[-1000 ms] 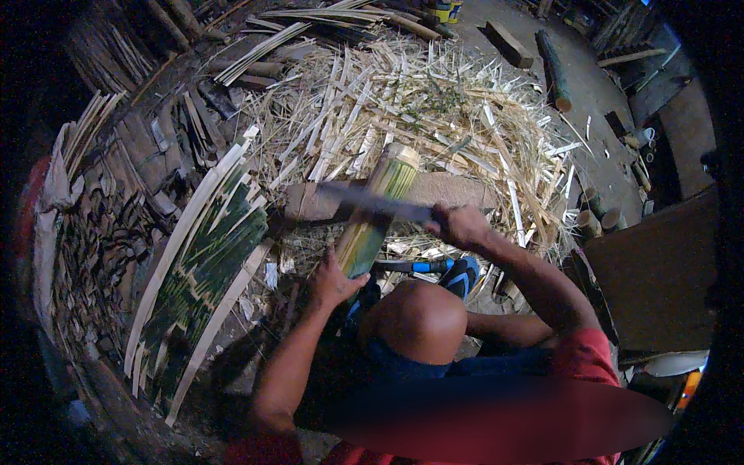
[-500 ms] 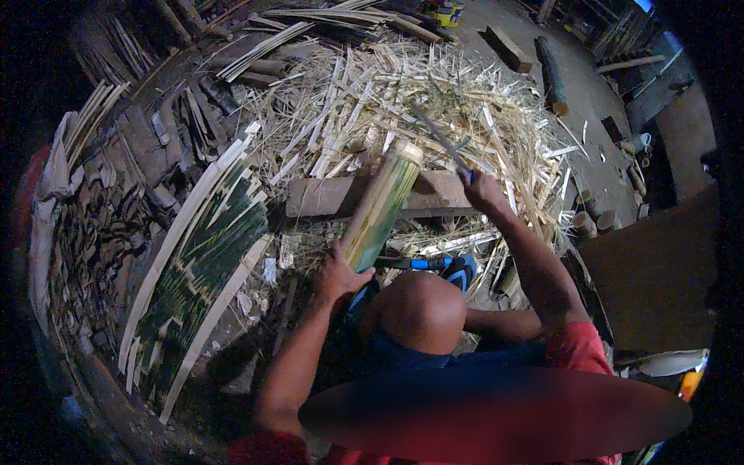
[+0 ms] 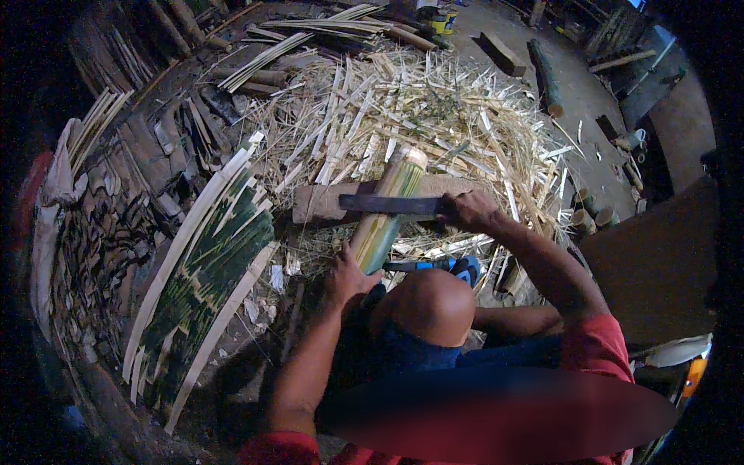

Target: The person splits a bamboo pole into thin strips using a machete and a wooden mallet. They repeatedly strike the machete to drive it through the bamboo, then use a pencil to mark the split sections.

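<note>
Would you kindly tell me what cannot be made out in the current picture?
Head view:
Handle of the knife: mostly inside the right hand.
Lower end of the bamboo: mostly under the left hand.
Middle of the wooden block: behind bamboo and knife.
Front of the shirt: blurred.
Markings on yellow container: too small.

Dim grey floor [image 3: 585,89] stretches beyond the right fingers [image 3: 457,205]; a brown panel [image 3: 659,263] sits in shadow to their right.

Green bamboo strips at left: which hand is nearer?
Left. The left hand, holding the bamboo tube, is right of the green bamboo strips; the right hand, gripping the knife, is farther right.
</note>
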